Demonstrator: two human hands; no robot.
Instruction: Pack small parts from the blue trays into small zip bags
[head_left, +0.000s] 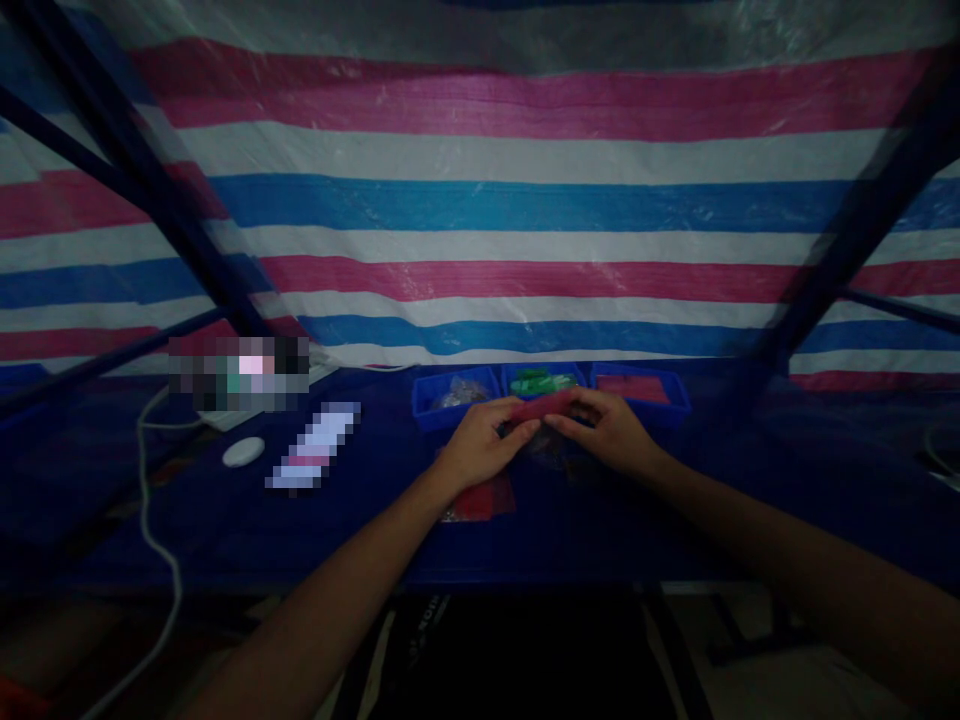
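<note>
Both hands meet over the dark blue table (225,520), each closed on an end of a small red packet (541,406). My left hand (480,440) pinches its left end and my right hand (607,425) its right end. Below the hands, flat on the table, lies a red piece (484,500) with something clear beside it. Behind the hands stand three blue trays: the left one (420,405) with clear bagged bits, the middle one (517,375) with green parts (541,383), the right one (675,400) with red sheets.
A striped pink, blue and white tarp (480,200) hangs behind the table. Dark frame poles (135,170) slant at both sides. A white round object (243,452) and a white cable (150,500) lie at the left. The table's front edge runs below my forearms.
</note>
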